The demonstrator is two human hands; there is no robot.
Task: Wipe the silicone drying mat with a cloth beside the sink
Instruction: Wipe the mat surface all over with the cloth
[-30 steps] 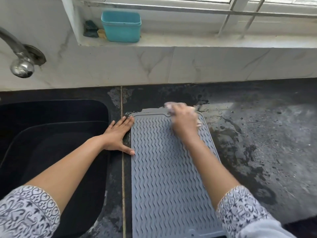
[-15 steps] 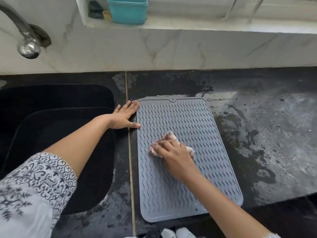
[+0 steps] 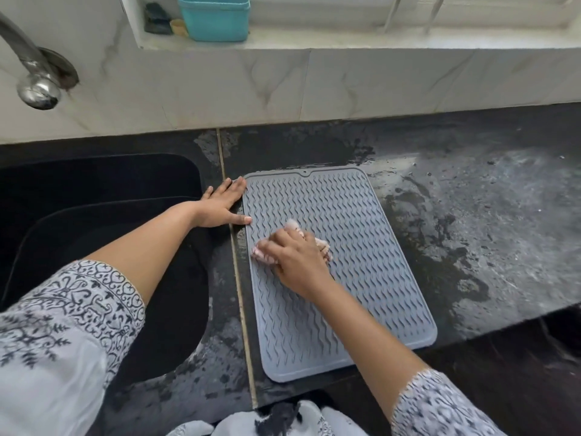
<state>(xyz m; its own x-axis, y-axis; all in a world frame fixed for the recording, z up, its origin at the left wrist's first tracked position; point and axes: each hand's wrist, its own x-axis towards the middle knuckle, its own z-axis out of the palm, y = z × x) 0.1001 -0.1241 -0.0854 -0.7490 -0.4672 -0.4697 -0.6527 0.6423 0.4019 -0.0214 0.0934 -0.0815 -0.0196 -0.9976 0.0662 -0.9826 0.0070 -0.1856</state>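
A grey silicone drying mat with wavy ridges lies on the dark counter just right of the sink. My right hand presses a bunched pink-and-white cloth onto the mat's left middle, fingers curled over it; most of the cloth is hidden under the hand. My left hand lies flat with straight fingers on the counter strip at the mat's upper left edge, thumb touching the mat's rim.
A black sink fills the left side, with a chrome tap above it. The wet, streaked black counter extends right. A teal tub stands on the window ledge behind the marble backsplash. The counter's front edge runs lower right.
My right hand has dragged the cloth from the mat's far edge back to its middle and a little leftward. The left hand stays at the mat's upper left edge. The view has tilted down.
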